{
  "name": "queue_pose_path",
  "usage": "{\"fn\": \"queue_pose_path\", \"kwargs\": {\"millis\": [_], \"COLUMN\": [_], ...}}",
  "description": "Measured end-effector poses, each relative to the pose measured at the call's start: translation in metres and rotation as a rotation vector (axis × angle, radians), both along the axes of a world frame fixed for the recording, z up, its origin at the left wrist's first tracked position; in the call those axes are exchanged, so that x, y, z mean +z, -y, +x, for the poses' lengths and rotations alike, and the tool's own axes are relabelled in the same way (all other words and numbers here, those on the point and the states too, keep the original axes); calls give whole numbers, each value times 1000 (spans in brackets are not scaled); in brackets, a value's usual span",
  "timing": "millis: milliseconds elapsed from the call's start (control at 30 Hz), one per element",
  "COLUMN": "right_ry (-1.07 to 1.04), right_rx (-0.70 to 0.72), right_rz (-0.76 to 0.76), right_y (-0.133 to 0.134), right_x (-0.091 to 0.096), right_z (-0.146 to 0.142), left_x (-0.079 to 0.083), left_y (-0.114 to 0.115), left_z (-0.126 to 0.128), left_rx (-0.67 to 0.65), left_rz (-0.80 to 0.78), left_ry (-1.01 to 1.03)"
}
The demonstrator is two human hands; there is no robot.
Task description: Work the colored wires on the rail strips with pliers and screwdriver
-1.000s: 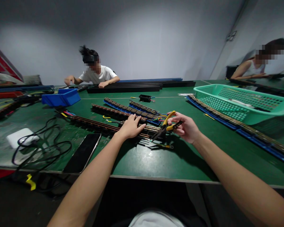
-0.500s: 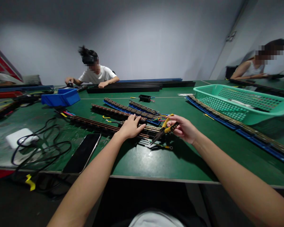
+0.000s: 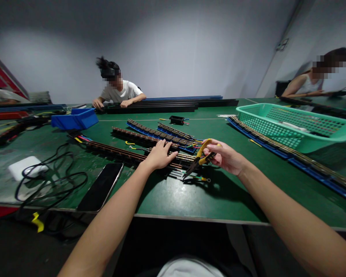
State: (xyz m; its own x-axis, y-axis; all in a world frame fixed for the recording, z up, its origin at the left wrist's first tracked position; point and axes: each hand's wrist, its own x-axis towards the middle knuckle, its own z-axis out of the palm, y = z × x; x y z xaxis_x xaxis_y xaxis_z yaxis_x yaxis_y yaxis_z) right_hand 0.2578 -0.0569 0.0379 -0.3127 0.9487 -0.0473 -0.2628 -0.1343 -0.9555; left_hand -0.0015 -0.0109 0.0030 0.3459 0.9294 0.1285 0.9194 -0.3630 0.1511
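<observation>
The left hand (image 3: pixel 159 156) is laid flat, fingers spread, on a strip (image 3: pixel 118 152) lying across the middle of the bench (image 3: pixel 167 196). The right hand (image 3: pixel 227 157) is closed around the yellow handles of pliers (image 3: pixel 200 157), whose tips are pointed down beside the strip's near end. More strips (image 3: pixel 155 132) are piled just behind. A phone (image 3: pixel 100 186) is seen to the left and a basket (image 3: pixel 294 127) to the right.

Green basket (image 3: pixel 294 129); blue bin (image 3: pixel 75 118); phone (image 3: pixel 100 186)
</observation>
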Motion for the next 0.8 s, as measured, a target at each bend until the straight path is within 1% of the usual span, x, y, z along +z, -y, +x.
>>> {"fn": "queue_pose_path", "kwargs": {"millis": [133,267,367,433,533,800], "right_ry": [14,132,232,269,288,345], "right_rx": [-27,-120,-189,-209,-221,-296], "right_rz": [-13,8,29,38,49,60], "right_y": [-1,0,-1,-2,-3,-1], "right_x": [0,0,-4,-7,-10,-6], "right_z": [-1,-5,-6,-6,-5,-7], "left_x": [-1,0,1,2,2,2], "left_y": [-1,0,1,1,2,2], "left_z": [0,0,0,0,1,0], "left_rx": [2,0,4,7,5,7], "left_rz": [2,1,-8,-11,-5,-6], "left_ry": [2,14,13,9,9,13]}}
